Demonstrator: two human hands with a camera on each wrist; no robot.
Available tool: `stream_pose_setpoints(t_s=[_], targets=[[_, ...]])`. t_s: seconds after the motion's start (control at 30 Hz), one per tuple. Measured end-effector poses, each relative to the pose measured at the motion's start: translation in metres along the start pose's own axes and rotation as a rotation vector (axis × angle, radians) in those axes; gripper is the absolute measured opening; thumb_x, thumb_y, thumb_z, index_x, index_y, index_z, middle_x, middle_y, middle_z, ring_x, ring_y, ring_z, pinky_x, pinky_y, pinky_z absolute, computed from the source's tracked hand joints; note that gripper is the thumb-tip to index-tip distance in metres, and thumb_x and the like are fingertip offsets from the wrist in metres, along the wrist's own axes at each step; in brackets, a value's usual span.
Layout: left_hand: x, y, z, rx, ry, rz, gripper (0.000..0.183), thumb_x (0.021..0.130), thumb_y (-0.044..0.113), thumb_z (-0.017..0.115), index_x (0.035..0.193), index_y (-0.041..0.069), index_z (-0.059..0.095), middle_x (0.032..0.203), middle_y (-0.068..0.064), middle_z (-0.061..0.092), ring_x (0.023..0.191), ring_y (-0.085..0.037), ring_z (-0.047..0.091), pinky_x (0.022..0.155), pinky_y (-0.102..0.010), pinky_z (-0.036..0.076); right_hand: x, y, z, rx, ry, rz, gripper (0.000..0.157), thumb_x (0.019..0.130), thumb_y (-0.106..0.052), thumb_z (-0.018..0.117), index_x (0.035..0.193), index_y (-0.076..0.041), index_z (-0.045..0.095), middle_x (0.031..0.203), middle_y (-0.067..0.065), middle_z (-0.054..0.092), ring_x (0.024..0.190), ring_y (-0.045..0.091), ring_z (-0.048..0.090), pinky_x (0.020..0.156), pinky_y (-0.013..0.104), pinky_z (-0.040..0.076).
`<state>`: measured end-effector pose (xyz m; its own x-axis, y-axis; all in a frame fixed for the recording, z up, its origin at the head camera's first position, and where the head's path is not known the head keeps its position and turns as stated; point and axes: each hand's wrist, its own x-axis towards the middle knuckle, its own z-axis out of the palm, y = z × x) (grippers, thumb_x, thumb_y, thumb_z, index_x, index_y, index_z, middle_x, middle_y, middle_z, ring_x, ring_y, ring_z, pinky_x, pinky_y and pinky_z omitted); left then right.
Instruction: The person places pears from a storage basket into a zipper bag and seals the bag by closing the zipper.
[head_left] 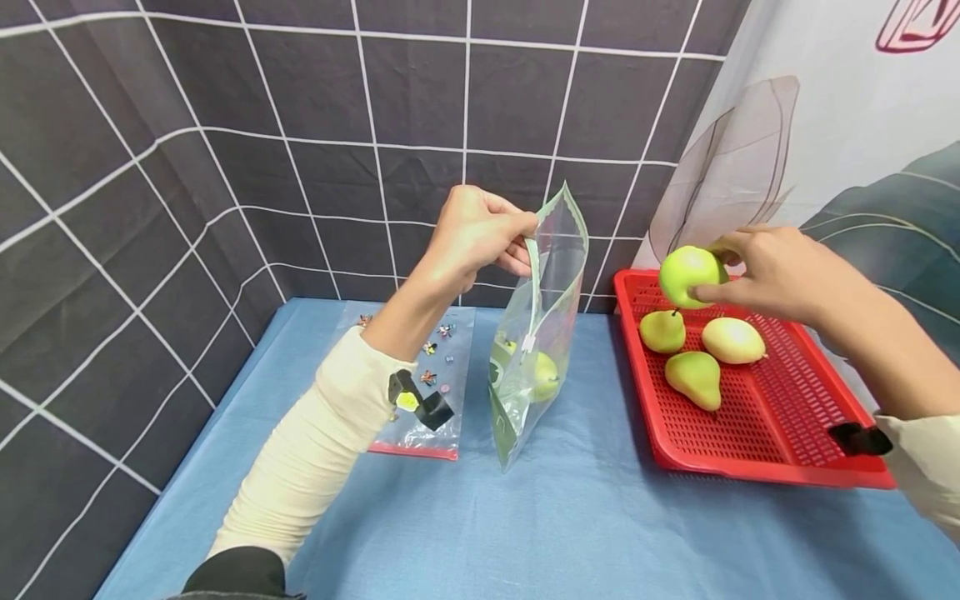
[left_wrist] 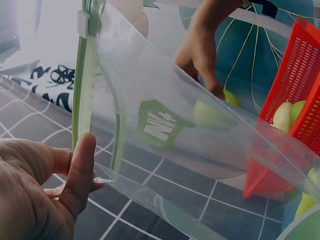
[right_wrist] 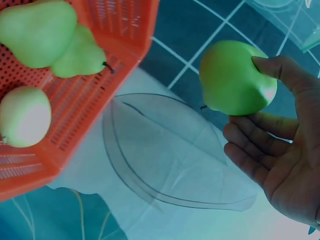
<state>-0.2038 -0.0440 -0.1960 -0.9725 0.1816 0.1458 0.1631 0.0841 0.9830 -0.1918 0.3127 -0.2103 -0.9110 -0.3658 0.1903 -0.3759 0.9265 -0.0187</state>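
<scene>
Cream sleeve [head_left: 300, 458] nearest, cut off; left hand [head_left: 483, 233] pinches upright bag [head_left: 529, 343], left of basket [head_left: 757, 421].
Right hand [head_left: 776, 271] grips green fruit [head_left: 686, 277] near basket's far edge, stem facing away from palm; bagged fruit [head_left: 546, 379] shows hazily.

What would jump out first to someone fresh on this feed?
The red basket at the right of the blue cloth, with two green pears and a pale fruit in it. Near its far edge, the right hand holds a green fruit. At the centre, the left hand grips the mouth of a clear, green-edged bag with more fruit inside.
</scene>
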Motion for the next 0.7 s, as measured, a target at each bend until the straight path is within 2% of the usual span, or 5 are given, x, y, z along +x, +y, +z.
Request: stream_pose_setpoints(t_s=[0.2, 0.47, 0.57, 0.7], targets=[[0.001, 0.001, 0.002, -0.01, -0.004, -0.01, 0.014, 0.086, -0.001, 0.064, 0.085, -0.007, 0.077, 0.06, -0.015, 0.069, 0.05, -0.022, 0.071, 0.062, -0.042, 0.068, 0.004, -0.011, -0.013, 0.018, 0.05, 0.011, 0.062, 0.084, -0.042, 0.081, 0.126, 0.002, 0.066, 0.117, 0.027, 0.069, 0.107, 0.042, 0.064, 0.085, 0.065, 0.056], [0.001, 0.002, 0.005, -0.011, -0.008, -0.011, 0.015, 0.086, 0.0, 0.064, 0.086, -0.007, 0.077, 0.059, -0.014, 0.069, 0.05, -0.022, 0.072, 0.061, -0.042, 0.068, 0.013, -0.032, -0.032, 0.082, 0.155, 0.039, 0.064, 0.089, -0.04, 0.077, 0.133, 0.003, 0.063, 0.124, 0.029, 0.064, 0.114, 0.048, 0.055, 0.091, 0.07, 0.05], [0.001, 0.002, 0.005, -0.014, -0.01, -0.012, 0.014, 0.087, 0.0, 0.064, 0.086, -0.007, 0.077, 0.059, -0.014, 0.069, 0.049, -0.022, 0.072, 0.061, -0.042, 0.067, 0.017, -0.042, -0.038, 0.108, 0.231, 0.026, 0.061, 0.088, -0.037, 0.079, 0.134, 0.001, 0.064, 0.123, 0.027, 0.066, 0.114, 0.047, 0.056, 0.091, 0.067, 0.049], [0.001, 0.002, 0.006, -0.02, -0.012, -0.013, 0.014, 0.087, 0.0, 0.065, 0.086, -0.007, 0.077, 0.059, -0.014, 0.068, 0.049, -0.021, 0.071, 0.06, -0.042, 0.067, 0.021, -0.055, -0.043, 0.144, 0.329, 0.01, 0.058, 0.087, -0.034, 0.08, 0.133, -0.002, 0.066, 0.119, 0.025, 0.067, 0.11, 0.043, 0.058, 0.079, 0.05, 0.045]])
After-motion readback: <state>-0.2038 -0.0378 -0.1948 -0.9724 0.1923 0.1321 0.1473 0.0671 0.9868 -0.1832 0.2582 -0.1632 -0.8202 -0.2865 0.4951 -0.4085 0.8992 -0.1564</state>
